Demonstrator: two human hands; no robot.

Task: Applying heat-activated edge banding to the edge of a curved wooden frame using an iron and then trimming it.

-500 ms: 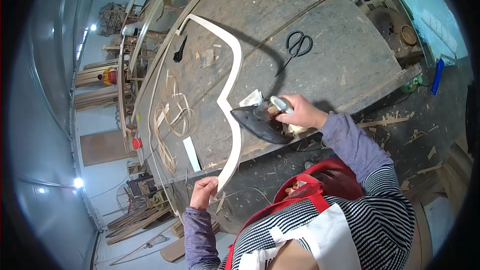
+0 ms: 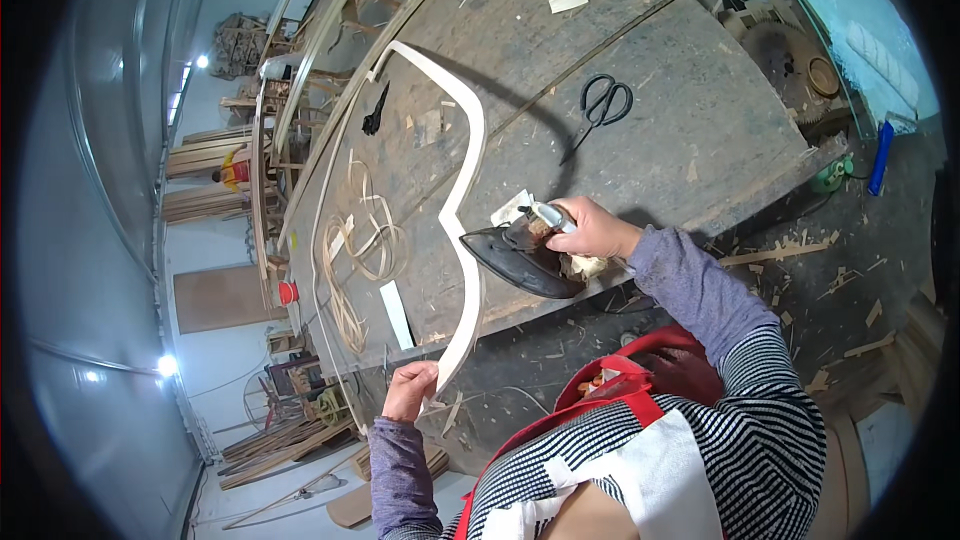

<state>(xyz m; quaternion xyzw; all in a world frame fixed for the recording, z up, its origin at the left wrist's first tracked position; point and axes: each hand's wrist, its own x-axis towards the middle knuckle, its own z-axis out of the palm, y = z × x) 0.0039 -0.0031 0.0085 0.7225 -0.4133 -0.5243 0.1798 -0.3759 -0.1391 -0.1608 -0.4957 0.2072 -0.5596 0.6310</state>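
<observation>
A long, pale, wavy wooden strip (image 2: pixel 472 130) curves across the worktable, its near end jutting past the table's front edge. My left hand (image 2: pixel 411 390) pinches that near end. My right hand (image 2: pixel 592 230) is wrapped round the handle of a dark clothes iron (image 2: pixel 520 262). The iron's pointed tip meets the strip's right edge just below its inward notch; whether it presses on the strip, I cannot tell. A crumpled whitish piece (image 2: pixel 512 207) lies behind the iron. Black-handled scissors (image 2: pixel 606 100) rest farther back on the table.
Coiled thin edging strips (image 2: pixel 380 240), a white strip (image 2: pixel 396 315) and a small black tool (image 2: pixel 377 110) lie left on the worn worktable (image 2: pixel 680 70). A round saw-like blade (image 2: pixel 780 55) and a blue-handled tool (image 2: pixel 881 158) are at the right. Another person (image 2: pixel 234 170) is far left.
The whole view has shifted slightly, so the table and its things sit a little lower and farther right. Both hands keep their holds, and the iron stays by the notch.
</observation>
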